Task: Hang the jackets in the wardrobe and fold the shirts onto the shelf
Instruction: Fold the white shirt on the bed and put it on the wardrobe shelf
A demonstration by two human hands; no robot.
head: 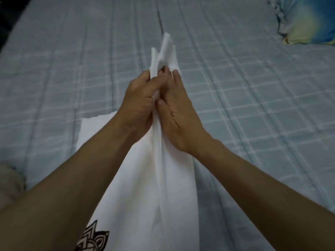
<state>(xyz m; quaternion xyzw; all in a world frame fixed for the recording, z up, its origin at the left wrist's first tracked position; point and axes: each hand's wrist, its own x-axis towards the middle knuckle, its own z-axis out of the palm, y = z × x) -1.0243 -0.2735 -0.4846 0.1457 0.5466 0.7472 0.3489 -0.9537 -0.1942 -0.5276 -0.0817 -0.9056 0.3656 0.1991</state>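
Note:
A white shirt [145, 187] with a black printed pattern near its lower edge hangs lifted above the bed, gathered into a narrow bunch between both hands. My left hand [139, 100] grips the bunched cloth from the left, fingers curled round it. Pressed against the cloth from the right, my right hand [177, 113] has its fingers nearly straight and its thumb on the fabric. White corners of the shirt stick up above the fingertips. The shirt's lower part spreads out toward me, partly hidden by my forearms.
A bed with a pale blue checked sheet [244, 98] fills the view. A blue and yellow pillow [306, 20] lies at the far right corner. A beige cloth item [10, 182] shows at the left edge.

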